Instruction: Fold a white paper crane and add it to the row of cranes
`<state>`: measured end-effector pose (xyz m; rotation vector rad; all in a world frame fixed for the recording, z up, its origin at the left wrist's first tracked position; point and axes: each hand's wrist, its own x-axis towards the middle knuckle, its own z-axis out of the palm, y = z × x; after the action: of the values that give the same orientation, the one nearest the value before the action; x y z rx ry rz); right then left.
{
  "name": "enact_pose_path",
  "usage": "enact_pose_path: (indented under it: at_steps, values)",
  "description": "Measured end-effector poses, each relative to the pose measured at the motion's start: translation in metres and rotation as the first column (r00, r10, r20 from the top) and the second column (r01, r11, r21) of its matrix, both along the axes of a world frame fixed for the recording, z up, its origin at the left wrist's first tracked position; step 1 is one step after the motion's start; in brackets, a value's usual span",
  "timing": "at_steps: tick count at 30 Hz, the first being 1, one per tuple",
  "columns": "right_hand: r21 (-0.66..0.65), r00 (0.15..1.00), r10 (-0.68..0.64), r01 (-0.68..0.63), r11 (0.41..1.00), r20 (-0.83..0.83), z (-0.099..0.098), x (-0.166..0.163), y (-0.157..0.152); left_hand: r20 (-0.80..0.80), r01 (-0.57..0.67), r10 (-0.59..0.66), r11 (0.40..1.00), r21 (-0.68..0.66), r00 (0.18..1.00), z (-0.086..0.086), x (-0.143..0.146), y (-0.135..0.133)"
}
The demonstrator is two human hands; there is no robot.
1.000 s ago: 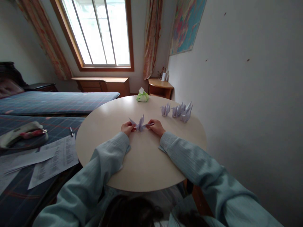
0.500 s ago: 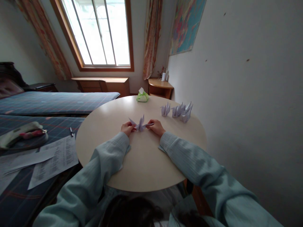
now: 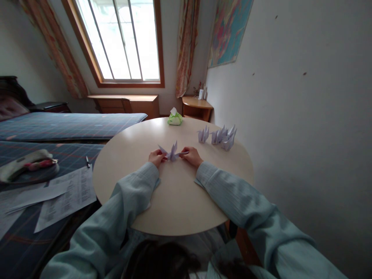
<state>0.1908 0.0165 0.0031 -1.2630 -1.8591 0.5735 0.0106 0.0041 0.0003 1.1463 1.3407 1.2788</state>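
A pale lilac folded paper crane [image 3: 172,152] sits at the middle of the round beige table [image 3: 174,193]. My left hand [image 3: 157,157] pinches its left side and my right hand [image 3: 191,155] pinches its right wing, both with fingers closed on the paper. Both forearms in light blue sleeves rest on the tabletop. Several finished lilac paper cranes [image 3: 219,136] stand in a group at the table's far right.
A green tissue pack [image 3: 174,117] lies at the table's far edge. To the left, a bed with a plaid cover holds printed sheets [image 3: 62,193], a pen [image 3: 87,161] and a pouch [image 3: 27,162]. A wall runs close on the right.
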Motion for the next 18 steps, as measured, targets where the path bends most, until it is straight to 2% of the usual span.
enact_pose_path:
  at_steps: [18]
  values:
    - [-0.028,1.0,-0.003,0.003,1.0,-0.001,0.0064,-0.0013,-0.0054,0.018,-0.008,0.008,1.0,0.004,1.0,0.0024,0.0014,-0.0024]
